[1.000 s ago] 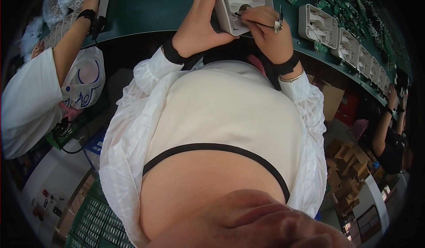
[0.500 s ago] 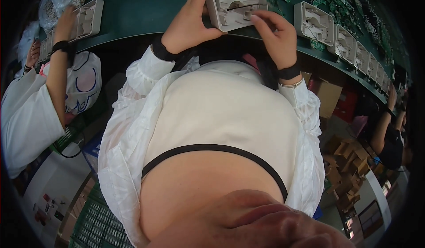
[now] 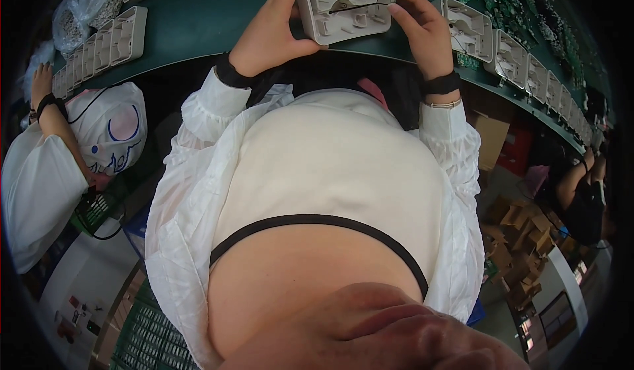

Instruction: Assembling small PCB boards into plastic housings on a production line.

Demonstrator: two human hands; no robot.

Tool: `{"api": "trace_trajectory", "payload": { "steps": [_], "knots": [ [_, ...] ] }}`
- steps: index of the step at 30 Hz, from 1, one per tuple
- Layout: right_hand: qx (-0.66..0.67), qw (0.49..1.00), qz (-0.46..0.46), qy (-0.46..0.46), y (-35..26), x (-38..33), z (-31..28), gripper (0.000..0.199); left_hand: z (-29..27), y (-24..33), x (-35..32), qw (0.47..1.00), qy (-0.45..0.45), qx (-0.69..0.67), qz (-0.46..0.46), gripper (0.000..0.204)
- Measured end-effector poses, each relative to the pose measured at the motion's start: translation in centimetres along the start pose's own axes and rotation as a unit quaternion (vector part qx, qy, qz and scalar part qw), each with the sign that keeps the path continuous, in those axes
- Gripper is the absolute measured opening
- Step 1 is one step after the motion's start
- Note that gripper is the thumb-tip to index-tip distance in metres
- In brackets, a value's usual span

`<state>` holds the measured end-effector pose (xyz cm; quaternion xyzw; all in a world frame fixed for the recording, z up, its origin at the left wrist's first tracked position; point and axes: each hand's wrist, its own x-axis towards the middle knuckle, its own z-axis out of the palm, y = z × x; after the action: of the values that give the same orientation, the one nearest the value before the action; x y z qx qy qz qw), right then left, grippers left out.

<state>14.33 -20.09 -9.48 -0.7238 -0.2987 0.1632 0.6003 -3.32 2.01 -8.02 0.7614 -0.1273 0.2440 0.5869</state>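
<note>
My left hand (image 3: 276, 34) is wrapped round the left side of a pale grey plastic housing (image 3: 320, 32), thumb along its near edge. The housing is held above the table's front edge, its hollow inside facing me. A thin black wire (image 3: 360, 6) crosses its inside from a round part in the middle to the right wall. At that wall my right hand (image 3: 428, 36) is closed, thumb and forefinger pinching at the wire's end. Whether those fingertips also press on the housing's rim is hard to tell.
More open housings stand in a row along the table (image 3: 218, 20) at right (image 3: 472, 30) and at left (image 3: 125, 36). Green circuit boards (image 3: 492, 0) are heaped at the far right. Clear plastic bags (image 3: 72, 23) lie far left. A co-worker's arm (image 3: 56, 122) reaches in at left; another person sits at right.
My right hand has moved from over the housing's inside out to its right wall. The housing has shifted slightly left. The left co-worker's hand has drawn back leftward from the row of housings.
</note>
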Motion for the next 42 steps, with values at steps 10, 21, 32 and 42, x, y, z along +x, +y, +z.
{"api": "trace_trajectory", "payload": {
  "steps": [10, 21, 32, 42],
  "knots": [
    [-0.142, 0.958, -0.201, -0.150, -5.7, -1.7, 1.8, 0.033, 0.8, -2.4, -0.3, 0.984, 0.040, 0.070, 0.161, 0.100],
    [-0.183, 0.944, -0.224, -0.158, -5.7, -4.2, 2.8, 0.019, 1.4, 1.6, -1.1, 0.987, 0.043, -0.003, -0.152, 0.099],
    [-0.132, 0.962, -0.197, -0.135, -4.0, -4.1, 3.9, 0.015, 0.9, 2.1, -0.3, 0.963, 0.067, 0.020, -0.259, 0.096],
    [-0.265, 0.910, -0.286, -0.139, -4.4, -2.3, 4.6, 0.014, 1.0, 0.4, -1.9, 0.969, 0.051, 0.077, -0.231, 0.104]
  ]
}}
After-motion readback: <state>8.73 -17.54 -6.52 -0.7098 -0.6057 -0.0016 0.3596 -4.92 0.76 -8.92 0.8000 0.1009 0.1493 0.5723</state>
